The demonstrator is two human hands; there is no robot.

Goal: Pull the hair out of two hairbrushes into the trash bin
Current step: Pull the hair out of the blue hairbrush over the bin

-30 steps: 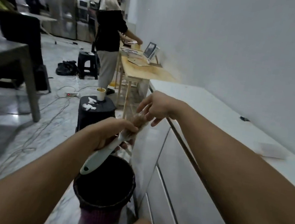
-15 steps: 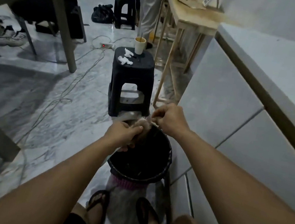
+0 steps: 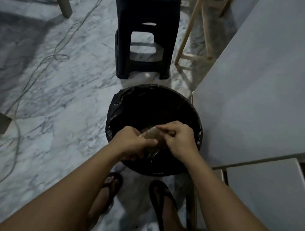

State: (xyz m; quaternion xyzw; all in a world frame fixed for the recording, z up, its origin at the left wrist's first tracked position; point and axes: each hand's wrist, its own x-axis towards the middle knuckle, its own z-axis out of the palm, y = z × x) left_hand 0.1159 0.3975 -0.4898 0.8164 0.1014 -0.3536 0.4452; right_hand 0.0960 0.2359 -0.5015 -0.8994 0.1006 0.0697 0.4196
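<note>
A hairbrush [image 3: 150, 134] is held directly above the open black-lined trash bin [image 3: 116, 107]. The left hand [image 3: 132, 143] is wrapped around it from below; the right hand [image 3: 178, 137], fingers curled, pinches at its bristles. Both forearms reach forward.

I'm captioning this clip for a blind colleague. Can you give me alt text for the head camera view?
Two bare hands work a bristly hairbrush over an open round black-lined trash bin: the left hand holds the brush while the right hand pinches at its bristles. Sandalled feet stand on the grey marble floor, and a black plastic stool stands beyond the bin.
</note>
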